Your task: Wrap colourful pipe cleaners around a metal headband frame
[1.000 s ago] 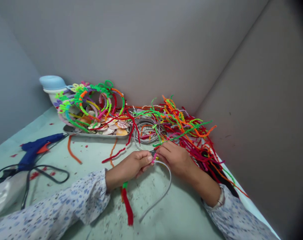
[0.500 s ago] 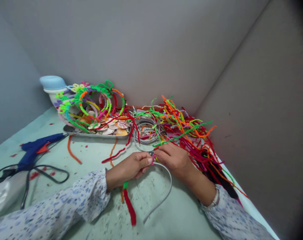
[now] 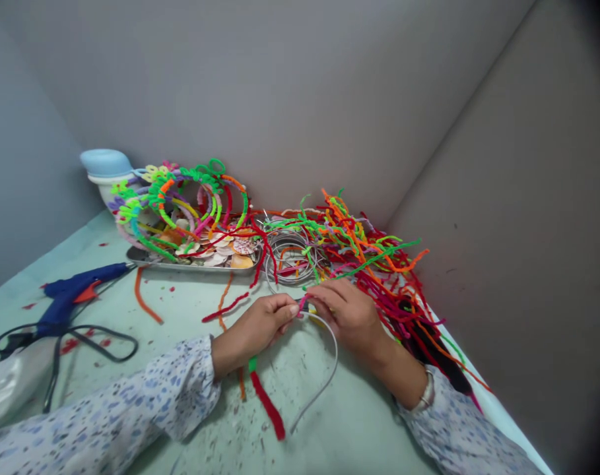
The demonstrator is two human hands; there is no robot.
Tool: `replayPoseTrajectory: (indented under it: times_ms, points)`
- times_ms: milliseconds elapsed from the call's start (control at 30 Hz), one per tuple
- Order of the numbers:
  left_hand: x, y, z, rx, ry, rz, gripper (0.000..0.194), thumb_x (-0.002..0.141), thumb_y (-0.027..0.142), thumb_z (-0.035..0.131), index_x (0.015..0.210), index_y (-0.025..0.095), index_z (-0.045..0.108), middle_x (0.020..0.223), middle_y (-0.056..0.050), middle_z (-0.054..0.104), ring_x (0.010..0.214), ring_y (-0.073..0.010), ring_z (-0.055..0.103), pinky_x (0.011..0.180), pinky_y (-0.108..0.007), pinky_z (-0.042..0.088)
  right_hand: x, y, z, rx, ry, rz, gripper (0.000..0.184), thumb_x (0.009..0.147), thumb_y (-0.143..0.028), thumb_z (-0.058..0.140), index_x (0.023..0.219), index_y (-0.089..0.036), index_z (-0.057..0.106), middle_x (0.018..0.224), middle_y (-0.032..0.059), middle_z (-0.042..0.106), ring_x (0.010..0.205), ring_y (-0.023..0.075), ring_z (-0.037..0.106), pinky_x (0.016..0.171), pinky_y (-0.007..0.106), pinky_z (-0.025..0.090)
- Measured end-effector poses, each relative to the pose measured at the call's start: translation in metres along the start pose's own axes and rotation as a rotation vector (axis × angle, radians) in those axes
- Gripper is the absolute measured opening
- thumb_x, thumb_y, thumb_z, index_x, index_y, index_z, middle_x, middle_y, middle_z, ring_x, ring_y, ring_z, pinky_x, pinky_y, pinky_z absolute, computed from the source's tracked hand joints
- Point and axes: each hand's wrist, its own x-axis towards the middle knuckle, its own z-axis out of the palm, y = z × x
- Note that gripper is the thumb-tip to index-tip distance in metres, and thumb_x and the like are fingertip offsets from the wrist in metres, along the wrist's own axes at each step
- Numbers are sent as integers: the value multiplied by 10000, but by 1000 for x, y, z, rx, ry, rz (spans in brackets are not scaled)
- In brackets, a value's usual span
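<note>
At eight o'clock, the left edge crops a translucent plastic bag (image 3: 17, 382). At nine, multicoloured fuzzy headbands (image 3: 162, 198) partly hide a silver metal tray (image 3: 200, 267). Toward six, the left hand (image 3: 260, 326) partly covers a pink fuzzy stem (image 3: 303, 304).

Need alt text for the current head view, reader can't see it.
Left hand and right hand meet at a pink stem on a pale band. Behind them lie a shell tray, decorated hoops and tangled colorful stems; a blue glue gun lies left.
</note>
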Motion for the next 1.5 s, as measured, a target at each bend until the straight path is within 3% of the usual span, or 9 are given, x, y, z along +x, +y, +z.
replayPoseTrajectory:
  times_ms: [100, 200, 300, 433, 767, 1500]
  points:
    - [1, 2, -1, -8, 65, 47, 267, 854, 426, 484, 736, 187, 475, 549, 78, 393, 419, -62, 309, 399, -190, 226, -2, -7, 5, 292, 76, 319, 145, 903, -251, 505, 953, -192, 627, 877, 65, 659, 799, 182, 593, 694, 302, 473]
    - [2, 2, -4, 11, 86, 89, 278, 857, 435, 477, 737, 184, 487, 564, 72, 407, 429, -66, 325, 407, -190, 243, -1, -11, 7, 677, -124, 584, 285, 933, -354, 420, 846, -174, 624, 735, 36, 634, 624, 146, 572, 552, 260, 455]
    - [3, -2, -7, 79, 91, 121, 274, 863, 428, 468, 773, 177, 531, 586, 58, 446, 446, -72, 359, 427, -194, 262, 2, -12, 8, 908, -299, 697, 264, 883, -385, 491, 790, -166, 605, 679, 10, 601, 551, 118, 535, 478, 226, 410]
    - [4, -3, -8, 177, 107, 124, 273, 859, 405, 470, 735, 172, 539, 537, 55, 416, 481, -92, 376, 460, -203, 267, 3, -10, 12, 896, -265, 827, 170, 783, -319, 605, 870, -172, 606, 617, -38, 535, 508, 101, 500, 454, 210, 380]
    - [-1, 1, -7, 77, -2, 84, 166, 804, 315, 542, 812, 149, 542, 606, 61, 426, 525, -83, 376, 502, -204, 290, -3, -12, 22, 736, -174, 770, 130, 755, -223, 565, 848, -177, 644, 547, -66, 435, 486, 95, 394, 464, 215, 329]
    - [2, -14, -7, 227, 89, 110, 209, 834, 354, 483, 783, 165, 558, 572, 45, 452, 530, -111, 404, 493, -213, 289, -6, -13, 24, 624, -179, 604, 114, 789, -154, 522, 796, -194, 628, 608, -43, 487, 566, 119, 442, 527, 218, 349]
